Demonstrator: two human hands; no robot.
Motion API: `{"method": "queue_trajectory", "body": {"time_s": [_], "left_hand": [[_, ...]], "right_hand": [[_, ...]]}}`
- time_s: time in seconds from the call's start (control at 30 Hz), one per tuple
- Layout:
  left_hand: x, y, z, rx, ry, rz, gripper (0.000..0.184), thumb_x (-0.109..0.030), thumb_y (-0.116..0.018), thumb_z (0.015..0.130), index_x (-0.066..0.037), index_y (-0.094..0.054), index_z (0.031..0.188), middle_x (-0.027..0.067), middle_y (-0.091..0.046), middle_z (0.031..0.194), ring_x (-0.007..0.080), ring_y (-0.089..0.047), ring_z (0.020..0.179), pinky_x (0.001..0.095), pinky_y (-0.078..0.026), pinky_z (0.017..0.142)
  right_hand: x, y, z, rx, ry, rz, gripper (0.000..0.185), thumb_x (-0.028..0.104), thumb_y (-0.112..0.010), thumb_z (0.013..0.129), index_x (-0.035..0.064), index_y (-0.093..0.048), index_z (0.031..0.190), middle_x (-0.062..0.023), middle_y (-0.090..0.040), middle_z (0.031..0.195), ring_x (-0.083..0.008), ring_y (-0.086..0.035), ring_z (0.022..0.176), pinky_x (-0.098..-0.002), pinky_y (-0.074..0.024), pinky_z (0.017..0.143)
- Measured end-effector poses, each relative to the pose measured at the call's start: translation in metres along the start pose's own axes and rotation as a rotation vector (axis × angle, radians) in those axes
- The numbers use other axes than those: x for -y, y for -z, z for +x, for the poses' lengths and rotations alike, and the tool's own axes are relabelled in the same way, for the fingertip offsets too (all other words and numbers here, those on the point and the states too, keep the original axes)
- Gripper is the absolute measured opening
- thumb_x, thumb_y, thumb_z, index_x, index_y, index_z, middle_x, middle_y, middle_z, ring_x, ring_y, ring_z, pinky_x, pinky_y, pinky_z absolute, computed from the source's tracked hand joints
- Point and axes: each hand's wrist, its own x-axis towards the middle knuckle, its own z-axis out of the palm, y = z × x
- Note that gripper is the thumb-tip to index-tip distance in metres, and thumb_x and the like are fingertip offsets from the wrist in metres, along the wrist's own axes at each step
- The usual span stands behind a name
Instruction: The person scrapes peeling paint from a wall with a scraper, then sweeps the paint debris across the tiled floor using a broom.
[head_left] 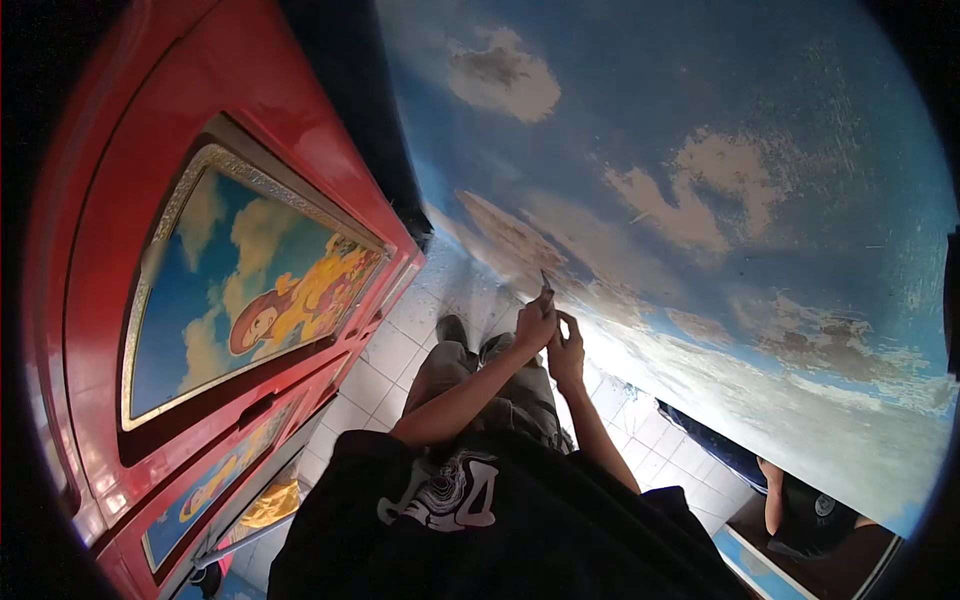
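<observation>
My left hand [537, 322] is closed around a slim tool with a narrow dark blade [545, 281], its tip close to the painted wall [640, 90]. The handle is hidden in the fingers, so I cannot tell exactly which tool it is. My right hand [567, 352] is just beside it, fingers curled in, near or touching the left; what it pinches, if anything, is hidden. By the blade, a long bare patch [510, 232] shows where the sky-blue paint has come off. Wider peeled patches [728, 178] spread across the wall.
A glossy red cabinet [110, 230] with a framed cartoon picture [265, 290] rises on the left. White floor tiles [362, 390] run under my legs. At lower right, another person's arm [772, 495] and dark shirt [815, 520] show past the wall's edge. A yellow cloth-like thing [272, 503] lies at lower left.
</observation>
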Motion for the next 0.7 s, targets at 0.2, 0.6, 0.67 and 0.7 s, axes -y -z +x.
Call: {"method": "queue_trajectory", "body": {"time_s": [0.2, 0.6, 0.67, 0.7], "left_hand": [[-0.011, 0.003, -0.005, 0.0, 0.017, 0.05, 0.032, -0.028, -0.055, 0.079, 0.004, -0.056, 0.082, 0.0207, -0.06, 0.073, 0.0344, -0.06, 0.074, 0.0396, -0.045, 0.064], [0.018, 0.005, 0.01, -0.063, 0.009, 0.131, 0.026, -0.023, -0.054, 0.079, 0.003, -0.057, 0.079, 0.0209, -0.059, 0.07, 0.0339, -0.06, 0.072, 0.0387, -0.045, 0.06], [0.027, 0.017, 0.015, -0.014, -0.047, 0.145, 0.027, -0.022, -0.053, 0.08, 0.003, -0.057, 0.089, 0.0214, -0.06, 0.075, 0.0349, -0.06, 0.074, 0.0391, -0.045, 0.062], [0.029, 0.016, 0.008, -0.013, -0.045, 0.148, 0.027, -0.022, -0.053, 0.08, 0.003, -0.057, 0.089, 0.0214, -0.06, 0.075, 0.0349, -0.06, 0.074, 0.0391, -0.045, 0.062]], "right_hand": [[-0.02, -0.005, 0.004, -0.11, 0.21, -0.046, 0.029, 0.021, -0.046, 0.086, 0.0124, -0.044, 0.114, -0.0222, -0.06, 0.093, -0.0372, -0.059, 0.087, -0.0421, -0.046, 0.069], [-0.016, -0.021, 0.018, -0.095, 0.196, -0.098, 0.029, 0.022, -0.048, 0.084, 0.0121, -0.047, 0.111, -0.0214, -0.061, 0.081, -0.0325, -0.062, 0.075, -0.0374, -0.0455, 0.062], [-0.016, -0.026, 0.006, -0.095, 0.162, -0.122, 0.032, 0.022, -0.047, 0.084, 0.0139, -0.045, 0.114, -0.0244, -0.06, 0.082, -0.0396, -0.059, 0.078, -0.0421, -0.0452, 0.063], [-0.012, -0.024, -0.007, -0.071, 0.129, -0.123, 0.033, 0.021, -0.047, 0.084, 0.0143, -0.043, 0.116, -0.0252, -0.06, 0.084, -0.042, -0.058, 0.081, -0.0439, -0.0452, 0.064]]}}
